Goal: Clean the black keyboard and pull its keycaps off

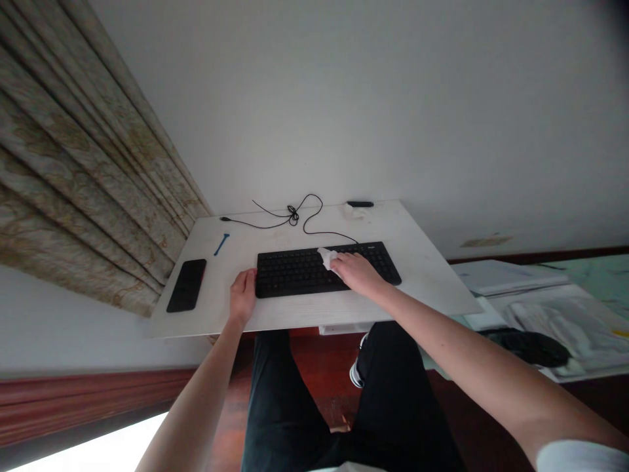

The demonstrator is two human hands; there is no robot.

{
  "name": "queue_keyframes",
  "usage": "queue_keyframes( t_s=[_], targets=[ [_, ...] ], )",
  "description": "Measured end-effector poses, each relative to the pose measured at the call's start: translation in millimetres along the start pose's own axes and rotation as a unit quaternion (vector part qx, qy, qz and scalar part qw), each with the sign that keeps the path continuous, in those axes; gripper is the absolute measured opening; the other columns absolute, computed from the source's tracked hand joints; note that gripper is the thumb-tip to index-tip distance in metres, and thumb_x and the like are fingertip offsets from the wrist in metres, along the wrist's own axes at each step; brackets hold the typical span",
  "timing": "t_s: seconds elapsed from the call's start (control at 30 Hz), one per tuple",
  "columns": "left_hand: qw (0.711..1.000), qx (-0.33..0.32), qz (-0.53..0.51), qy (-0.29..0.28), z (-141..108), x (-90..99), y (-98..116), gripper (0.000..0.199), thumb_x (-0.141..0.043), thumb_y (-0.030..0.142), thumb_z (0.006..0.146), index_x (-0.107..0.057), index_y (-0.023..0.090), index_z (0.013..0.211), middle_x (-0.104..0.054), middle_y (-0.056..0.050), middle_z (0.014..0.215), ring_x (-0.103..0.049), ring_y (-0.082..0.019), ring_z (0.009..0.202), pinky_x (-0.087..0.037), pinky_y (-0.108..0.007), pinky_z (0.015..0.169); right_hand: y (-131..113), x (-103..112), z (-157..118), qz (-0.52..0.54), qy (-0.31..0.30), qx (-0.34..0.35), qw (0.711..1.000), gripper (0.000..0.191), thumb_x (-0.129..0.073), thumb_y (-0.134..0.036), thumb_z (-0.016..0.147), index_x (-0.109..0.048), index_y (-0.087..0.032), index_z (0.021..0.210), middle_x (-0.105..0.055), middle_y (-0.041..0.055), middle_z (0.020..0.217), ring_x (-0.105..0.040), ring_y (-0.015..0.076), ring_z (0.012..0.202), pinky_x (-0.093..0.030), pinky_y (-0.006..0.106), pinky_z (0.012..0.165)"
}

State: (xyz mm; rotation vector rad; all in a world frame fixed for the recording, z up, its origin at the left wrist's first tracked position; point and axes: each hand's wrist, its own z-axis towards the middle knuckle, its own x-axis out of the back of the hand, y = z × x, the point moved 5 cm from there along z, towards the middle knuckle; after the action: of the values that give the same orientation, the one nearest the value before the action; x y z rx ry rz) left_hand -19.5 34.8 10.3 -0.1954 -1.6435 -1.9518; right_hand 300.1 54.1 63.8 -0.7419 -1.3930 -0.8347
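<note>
A black keyboard (295,272) lies on the white table (295,318). My left hand (243,294) holds the keyboard's left end, its fingers closed against that edge. Over the right-hand part of the keys, my right hand (358,270) grips a crumpled white tissue (326,257), which rests on the upper rows. The keyboard's black cable (314,231) runs from its back edge and is bundled in a knot behind it.
A black phone (187,286) lies at the table's left, with a small blue tool (221,244) behind it. Near the wall are a black pen-like object (360,204) and a white scrap. A patterned curtain (83,157) hangs at left. Papers and a black item (533,347) lie at right.
</note>
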Motion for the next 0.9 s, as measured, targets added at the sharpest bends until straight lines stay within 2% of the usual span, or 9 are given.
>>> queue_keyframes(
  t_s=[0.27,0.47,0.63,0.73,0.83,0.9],
  targets=[
    [1.0,-0.006,0.002,-0.002,0,0.7,3,0.05,-0.039,0.054,0.099,-0.071,0.017,0.107,-0.073,-0.01,0.107,-0.067,-0.024,0.104,-0.05,-0.041,0.102,73,-9,-43,0.019,0.005,-0.084,0.996,0.033,-0.04,-0.025,0.103,-0.072,-0.018,0.104,-0.071,0.0112,0.105,-0.065,0.024,0.095,-0.042,0.034,0.08],
    [1.0,-0.006,0.004,0.0,-1,0.4,2,0.048,-0.039,0.054,0.099,-0.072,0.018,0.107,-0.073,-0.01,0.106,-0.067,-0.024,0.103,-0.05,-0.041,0.102,109,-9,-73,0.007,0.012,-0.132,0.991,0.035,-0.039,-0.026,0.103,-0.074,-0.019,0.101,-0.071,0.0099,0.102,-0.065,0.0219,0.083,-0.042,0.033,0.074],
    [1.0,-0.01,0.017,0.0,-1,0.4,4,0.048,-0.039,0.052,0.099,-0.072,0.019,0.107,-0.073,-0.009,0.105,-0.067,-0.024,0.103,-0.05,-0.041,0.102,119,-5,-82,-0.014,-0.01,-0.187,0.982,0.033,-0.041,-0.022,0.101,-0.074,-0.019,0.102,-0.071,0.0112,0.104,-0.066,0.0225,0.084,-0.041,0.033,0.073],
    [1.0,-0.014,0.023,0.0,0,0.8,7,0.047,-0.039,0.052,0.099,-0.072,0.019,0.106,-0.073,-0.009,0.105,-0.066,-0.024,0.103,-0.05,-0.041,0.102,121,3,-79,-0.05,-0.023,-0.271,0.961,0.031,-0.043,-0.015,0.097,-0.073,-0.016,0.1,-0.071,0.0148,0.102,-0.066,0.0242,0.086,-0.04,0.035,0.075],
    [1.0,-0.016,0.02,0.001,0,0.6,8,0.046,-0.039,0.051,0.099,-0.072,0.019,0.105,-0.073,-0.009,0.105,-0.066,-0.024,0.103,-0.05,-0.041,0.103,114,16,-66,-0.061,0.029,-0.346,0.936,0.03,-0.043,-0.016,0.097,-0.072,-0.013,0.103,-0.071,0.0171,0.1,-0.066,0.0262,0.088,-0.041,0.037,0.08],
    [1.0,-0.018,0.018,0.002,-1,0.4,9,0.045,-0.04,0.05,0.099,-0.072,0.019,0.105,-0.073,-0.009,0.105,-0.066,-0.024,0.103,-0.05,-0.041,0.103,98,20,-47,-0.013,0.067,-0.327,0.943,0.031,-0.042,-0.02,0.1,-0.072,-0.015,0.105,-0.071,0.0154,0.102,-0.066,0.0256,0.089,-0.042,0.036,0.081]
  ],
)
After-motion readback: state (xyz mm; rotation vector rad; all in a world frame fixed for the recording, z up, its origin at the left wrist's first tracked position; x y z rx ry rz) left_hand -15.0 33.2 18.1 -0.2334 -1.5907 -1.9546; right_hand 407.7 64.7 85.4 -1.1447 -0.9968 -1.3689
